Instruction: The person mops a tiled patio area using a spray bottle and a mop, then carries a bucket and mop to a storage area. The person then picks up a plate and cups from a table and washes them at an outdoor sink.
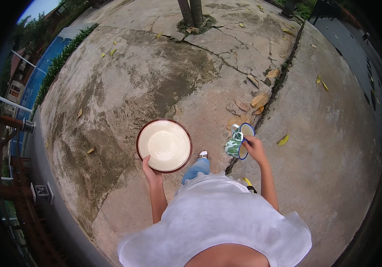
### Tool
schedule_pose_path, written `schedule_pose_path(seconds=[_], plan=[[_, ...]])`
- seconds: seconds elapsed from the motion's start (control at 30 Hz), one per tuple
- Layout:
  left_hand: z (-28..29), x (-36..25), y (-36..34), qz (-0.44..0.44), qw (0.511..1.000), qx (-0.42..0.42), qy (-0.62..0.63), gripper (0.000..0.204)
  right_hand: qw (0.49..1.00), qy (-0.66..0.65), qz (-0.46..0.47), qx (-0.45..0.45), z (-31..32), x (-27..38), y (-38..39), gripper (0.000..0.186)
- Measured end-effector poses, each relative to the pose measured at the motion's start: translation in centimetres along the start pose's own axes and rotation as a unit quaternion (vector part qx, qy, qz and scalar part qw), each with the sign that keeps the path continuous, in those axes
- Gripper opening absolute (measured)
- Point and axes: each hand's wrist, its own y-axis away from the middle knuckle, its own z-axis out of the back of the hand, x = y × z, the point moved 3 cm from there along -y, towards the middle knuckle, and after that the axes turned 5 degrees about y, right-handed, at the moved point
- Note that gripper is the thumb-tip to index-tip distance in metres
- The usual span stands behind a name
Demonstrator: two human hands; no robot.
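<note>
The person is standing on cracked, weathered concrete paving (124,89), looking straight down, and is carrying something in each hand. The left hand (151,172) is gripping a cream-coloured bowl with a dark brown rim (164,145) at about its seven o'clock edge, the fingers closed on the rim from below; how they sit under the bowl cannot be seen. The bowl is being held roughly level, open side up, and nothing is showing inside it. The right hand (256,149) is holding two enamel mugs with blue rims (240,141) together, at about three o'clock from the bowl and well apart from it. The fingers are hooked tight around what seems to be their handles, and the mugs are tipping on their sides, mouths facing toward the right; they are looking empty too, though the lower one's inside is hard to read.

Judging from this, both loads are already picked up and are being carried in the open; nothing is set down yet, and no table or sink is showing anywhere around.

A long crack (280,84) is running away toward one o'clock, with dry leaves (255,101) gathering beside it. A tree trunk (191,11) is rising at twelve o'clock.
</note>
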Motion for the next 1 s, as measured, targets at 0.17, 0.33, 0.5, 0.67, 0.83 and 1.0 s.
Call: schedule_pose_path(seconds=[0.17,0.33,0.5,0.67,0.83,1.0], plan=[[-15.9,3.2,-16.2,0.068,0.995,0.067,-0.031,0.053,0.984,0.14,-0.088,-0.064,2.9,-6.0,-13.6,0.022],[-33.7,5.3,-27.1,0.076,0.988,0.117,-0.063,0.053,0.981,0.075,-0.13,-0.123,7.6,-6.9,-27.1,0.021],[-48.1,9.4,-38.9,0.128,0.975,0.171,-0.06,0.053,0.967,0.111,-0.178,-0.142,10.4,-12.4,-44.1,0.02],[-61.3,11.3,-48.2,0.151,0.975,0.152,-0.059,0.054,0.967,0.107,-0.163,-0.163,12.8,-15.1,-62.5,0.022],[-72.7,13.1,-58.9,0.13,0.978,0.131,-0.099,0.057,0.979,0.078,-0.118,-0.15,17.3,-15.5,-79.1,0.022],[-83.9,18.0,-70.9,0.138,0.974,0.125,-0.128,0.059,0.976,0.142,-0.067,-0.149,21.2,-19.3,-94.3,0.022]])
